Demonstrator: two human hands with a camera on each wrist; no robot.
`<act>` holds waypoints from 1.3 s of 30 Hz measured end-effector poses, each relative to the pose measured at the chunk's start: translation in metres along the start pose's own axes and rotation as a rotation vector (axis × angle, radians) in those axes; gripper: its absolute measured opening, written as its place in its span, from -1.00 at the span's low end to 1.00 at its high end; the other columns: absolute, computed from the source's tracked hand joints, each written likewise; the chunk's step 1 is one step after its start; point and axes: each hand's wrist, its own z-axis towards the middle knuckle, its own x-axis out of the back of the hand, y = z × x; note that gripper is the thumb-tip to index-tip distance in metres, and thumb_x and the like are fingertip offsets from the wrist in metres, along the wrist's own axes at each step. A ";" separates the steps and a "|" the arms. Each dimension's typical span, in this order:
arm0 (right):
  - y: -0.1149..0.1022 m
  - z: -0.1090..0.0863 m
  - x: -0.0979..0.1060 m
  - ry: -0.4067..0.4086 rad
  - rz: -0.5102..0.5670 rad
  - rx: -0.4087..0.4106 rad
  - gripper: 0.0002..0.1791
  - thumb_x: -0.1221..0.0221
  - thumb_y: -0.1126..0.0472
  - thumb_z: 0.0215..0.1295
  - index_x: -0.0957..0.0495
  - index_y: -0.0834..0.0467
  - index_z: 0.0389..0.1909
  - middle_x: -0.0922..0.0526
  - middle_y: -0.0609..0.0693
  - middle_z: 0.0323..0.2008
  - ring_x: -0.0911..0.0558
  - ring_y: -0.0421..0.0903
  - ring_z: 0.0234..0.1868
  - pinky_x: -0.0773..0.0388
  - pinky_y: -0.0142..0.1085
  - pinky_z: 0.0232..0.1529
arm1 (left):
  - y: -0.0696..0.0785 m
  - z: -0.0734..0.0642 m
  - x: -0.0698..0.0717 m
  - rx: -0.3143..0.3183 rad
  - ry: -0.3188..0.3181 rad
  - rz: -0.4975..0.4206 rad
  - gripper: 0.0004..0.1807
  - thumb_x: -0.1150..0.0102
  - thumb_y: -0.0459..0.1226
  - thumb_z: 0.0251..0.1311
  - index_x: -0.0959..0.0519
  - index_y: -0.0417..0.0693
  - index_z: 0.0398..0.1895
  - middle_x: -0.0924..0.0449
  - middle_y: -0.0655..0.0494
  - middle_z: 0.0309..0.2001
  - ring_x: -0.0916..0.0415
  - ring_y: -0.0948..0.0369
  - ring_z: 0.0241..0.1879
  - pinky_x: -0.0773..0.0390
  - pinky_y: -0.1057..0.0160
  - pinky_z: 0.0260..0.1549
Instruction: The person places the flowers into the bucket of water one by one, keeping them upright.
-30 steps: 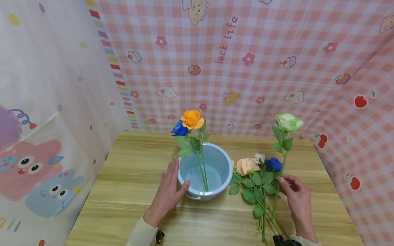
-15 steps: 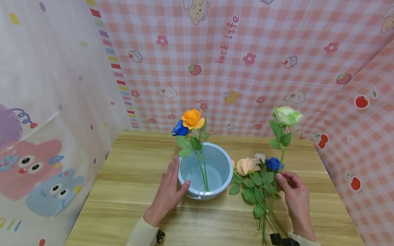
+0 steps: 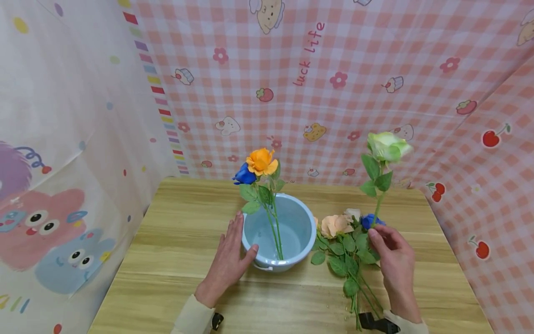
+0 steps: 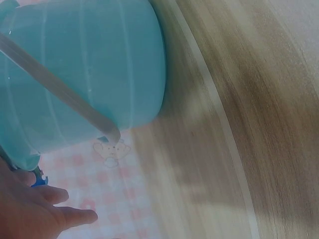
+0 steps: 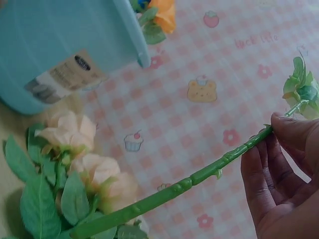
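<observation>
My right hand [image 3: 394, 257] pinches the stem of a pale green rose [image 3: 388, 147] between thumb and fingers. In the right wrist view its thorny stem [image 5: 199, 175] slants down over the loose flowers. My left hand [image 3: 228, 260] lies with straight fingers along the left side of a light blue bucket [image 3: 310, 239], thumb at the rim. An orange rose [image 3: 262, 161] and a blue rose [image 3: 244, 174] stand in the bucket, leaning to the left. In the left wrist view the bucket's wall and its pale handle [image 4: 65, 94] show beside my fingers.
Right of the bucket lies a pile of roses: a peach one [image 3: 335, 226], a white one [image 3: 352, 213] and a blue one [image 3: 370, 221], stems toward me. Small bits are scattered on the wooden table [image 3: 175, 241]. A checked pink cloth [image 3: 325, 106] hangs behind it.
My right hand has lifted the green rose and carried it slightly left, up off the pile. My left hand and the bucket stay in place.
</observation>
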 end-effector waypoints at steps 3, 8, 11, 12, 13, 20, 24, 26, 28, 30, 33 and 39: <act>-0.004 -0.001 -0.006 -0.008 0.018 0.019 -0.84 -0.34 0.39 0.33 -0.70 0.34 -0.10 -0.75 -0.13 -0.34 -0.71 -0.25 -0.34 -0.69 -0.47 -0.29 | 0.000 0.000 0.000 0.000 0.001 0.001 -0.02 0.06 0.20 0.45 0.18 -0.06 0.71 0.16 -0.05 0.68 0.14 -0.15 0.62 -0.08 -0.46 0.40; -0.011 -0.001 -0.019 -0.026 0.065 0.069 -0.84 -0.33 0.43 0.33 -0.67 0.40 -0.11 -0.76 -0.07 -0.32 -0.72 -0.23 -0.33 -0.70 -0.45 -0.29 | -0.001 0.000 0.000 0.003 0.000 0.007 -0.03 0.06 0.19 0.46 0.17 -0.07 0.71 0.16 -0.05 0.68 0.12 -0.17 0.61 -0.09 -0.47 0.39; -0.016 -0.001 -0.027 -0.038 0.076 0.093 -0.84 -0.31 0.44 0.34 -0.66 0.42 -0.12 -0.76 -0.06 -0.33 -0.73 -0.22 -0.31 -0.71 -0.43 -0.26 | -0.002 0.000 -0.001 0.002 0.002 0.014 -0.03 0.06 0.19 0.47 0.17 -0.07 0.70 0.14 -0.08 0.68 0.11 -0.18 0.61 -0.10 -0.48 0.38; -0.018 -0.001 -0.029 -0.041 0.071 0.100 -0.85 -0.31 0.44 0.34 -0.66 0.42 -0.12 -0.76 -0.06 -0.33 -0.73 -0.22 -0.31 -0.71 -0.43 -0.26 | -0.002 0.000 -0.001 0.002 0.002 0.014 -0.03 0.06 0.19 0.47 0.17 -0.07 0.70 0.14 -0.08 0.68 0.11 -0.18 0.61 -0.10 -0.48 0.38; -0.020 -0.002 -0.031 -0.045 0.071 0.102 -0.85 -0.32 0.43 0.34 -0.66 0.41 -0.13 -0.76 -0.07 -0.33 -0.73 -0.22 -0.31 -0.71 -0.43 -0.26 | -0.002 0.000 -0.001 0.001 0.003 0.015 -0.03 0.06 0.19 0.46 0.17 -0.07 0.70 0.14 -0.08 0.68 0.11 -0.18 0.61 -0.10 -0.48 0.38; -0.032 -0.002 -0.047 -0.072 0.078 0.121 -0.87 -0.30 0.45 0.34 -0.64 0.41 -0.14 -0.76 -0.09 -0.34 -0.73 -0.22 -0.29 -0.72 -0.42 -0.23 | -0.001 -0.001 0.001 0.001 0.000 0.001 -0.02 0.05 0.20 0.45 0.19 -0.04 0.71 0.23 0.05 0.69 0.16 -0.14 0.62 -0.07 -0.46 0.40; -0.039 -0.002 -0.054 -0.097 0.077 0.125 -0.86 -0.30 0.44 0.35 -0.64 0.41 -0.12 -0.75 -0.08 -0.33 -0.72 -0.20 -0.29 -0.71 -0.42 -0.22 | -0.002 -0.001 0.001 -0.003 0.004 -0.004 -0.02 0.01 0.15 0.45 0.19 -0.05 0.71 0.20 0.01 0.69 0.15 -0.14 0.62 -0.07 -0.46 0.40; -0.043 -0.002 -0.056 -0.107 0.071 0.129 -0.85 -0.31 0.42 0.35 -0.64 0.39 -0.12 -0.75 -0.06 -0.32 -0.71 -0.19 -0.29 -0.71 -0.42 -0.22 | -0.002 -0.001 0.000 -0.006 0.007 -0.005 -0.02 -0.01 0.13 0.45 0.19 -0.05 0.71 0.19 -0.01 0.69 0.15 -0.14 0.62 -0.07 -0.46 0.40; -0.046 -0.002 -0.059 -0.118 0.077 0.140 -0.85 -0.32 0.42 0.35 -0.64 0.39 -0.11 -0.75 -0.04 -0.31 -0.71 -0.18 -0.28 -0.71 -0.41 -0.21 | -0.002 -0.001 0.000 -0.006 0.007 -0.010 -0.03 -0.03 0.11 0.45 0.19 -0.05 0.71 0.19 0.00 0.69 0.15 -0.14 0.62 -0.06 -0.46 0.40; -0.048 -0.001 -0.062 -0.128 0.085 0.154 -0.84 -0.32 0.41 0.35 -0.64 0.40 -0.11 -0.75 -0.02 -0.30 -0.71 -0.17 -0.29 -0.71 -0.40 -0.22 | -0.001 -0.001 0.000 -0.006 0.007 -0.010 -0.02 -0.04 0.11 0.45 0.19 -0.05 0.71 0.20 0.01 0.69 0.15 -0.14 0.62 -0.06 -0.46 0.41; -0.051 0.000 -0.066 -0.141 0.111 0.176 -0.84 -0.31 0.42 0.35 -0.64 0.42 -0.12 -0.75 0.01 -0.30 -0.72 -0.15 -0.29 -0.72 -0.39 -0.22 | -0.001 0.000 0.000 -0.009 0.009 -0.014 -0.02 -0.06 0.08 0.44 0.18 -0.06 0.71 0.19 0.00 0.68 0.15 -0.14 0.62 -0.06 -0.46 0.40; -0.057 0.001 -0.076 -0.158 0.133 0.195 -0.83 -0.35 0.38 0.33 -0.65 0.39 -0.14 -0.74 0.05 -0.30 -0.73 -0.16 -0.29 -0.73 -0.37 -0.20 | -0.002 0.000 -0.001 -0.014 0.013 -0.005 -0.03 0.01 0.14 0.46 0.16 -0.09 0.70 0.14 -0.07 0.68 0.11 -0.17 0.60 -0.09 -0.48 0.38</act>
